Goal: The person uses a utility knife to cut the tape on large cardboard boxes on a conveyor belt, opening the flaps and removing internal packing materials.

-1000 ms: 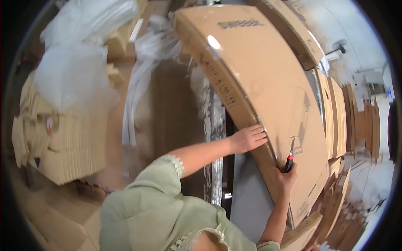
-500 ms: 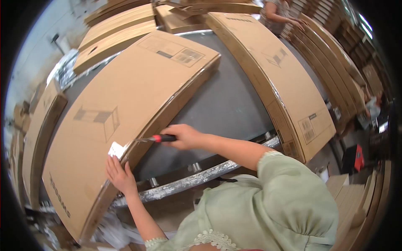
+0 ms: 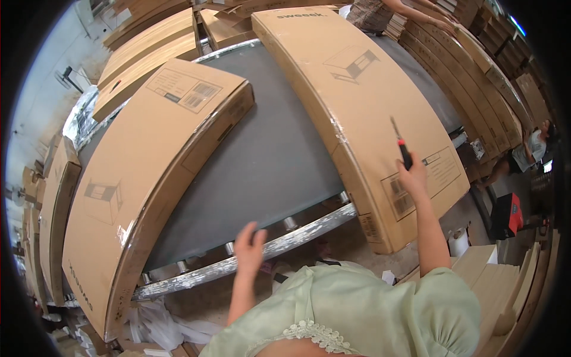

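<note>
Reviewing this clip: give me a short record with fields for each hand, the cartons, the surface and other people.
Left hand: nothing held; fingers parted, nearest the chipped whitish rail
Right hand: grips a slim knife with black-and-red handle, tip pointing away from the wearer
Cartons: long flat brown cardboard box on the left; similar one on the right, behind the knife in view
Surface: dark grey, flat, between both cartons
Other people: co-worker's hand, upper right; another person, right edge

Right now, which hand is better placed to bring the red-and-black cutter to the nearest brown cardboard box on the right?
Probably the right hand: it holds the cutter over that box, while the left hand, apparently empty, is off to its left.
</note>
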Action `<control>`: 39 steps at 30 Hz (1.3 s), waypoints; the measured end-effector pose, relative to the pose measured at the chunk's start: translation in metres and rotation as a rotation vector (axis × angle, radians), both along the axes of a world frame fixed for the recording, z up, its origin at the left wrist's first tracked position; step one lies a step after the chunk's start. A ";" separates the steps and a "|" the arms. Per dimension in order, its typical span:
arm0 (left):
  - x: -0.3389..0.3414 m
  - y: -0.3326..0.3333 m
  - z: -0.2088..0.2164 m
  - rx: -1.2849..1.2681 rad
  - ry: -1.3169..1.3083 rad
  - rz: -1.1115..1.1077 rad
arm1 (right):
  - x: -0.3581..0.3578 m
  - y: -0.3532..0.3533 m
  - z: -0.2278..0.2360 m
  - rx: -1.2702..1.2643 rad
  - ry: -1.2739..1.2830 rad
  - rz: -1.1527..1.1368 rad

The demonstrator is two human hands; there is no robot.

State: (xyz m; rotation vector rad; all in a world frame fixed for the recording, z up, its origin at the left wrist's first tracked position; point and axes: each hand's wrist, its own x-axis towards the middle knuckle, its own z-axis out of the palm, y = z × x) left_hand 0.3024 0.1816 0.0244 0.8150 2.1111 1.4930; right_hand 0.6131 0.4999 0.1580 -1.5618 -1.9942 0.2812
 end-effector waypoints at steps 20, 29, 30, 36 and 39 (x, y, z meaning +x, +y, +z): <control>0.247 0.268 0.021 0.068 0.090 -1.580 | 0.284 0.102 -0.064 0.305 -0.355 -0.279; 0.042 0.269 0.110 -0.006 0.485 -1.297 | 0.089 0.160 -0.021 -0.255 0.088 -0.183; -0.024 0.272 0.089 0.139 0.683 -0.914 | 0.027 0.155 -0.012 -0.418 0.152 -0.120; -0.291 0.186 0.090 -0.239 1.311 -0.106 | -0.259 0.158 0.019 -0.459 0.233 0.503; -0.303 0.156 0.062 -0.385 1.247 -0.062 | -0.371 0.204 -0.010 -0.123 -0.015 0.522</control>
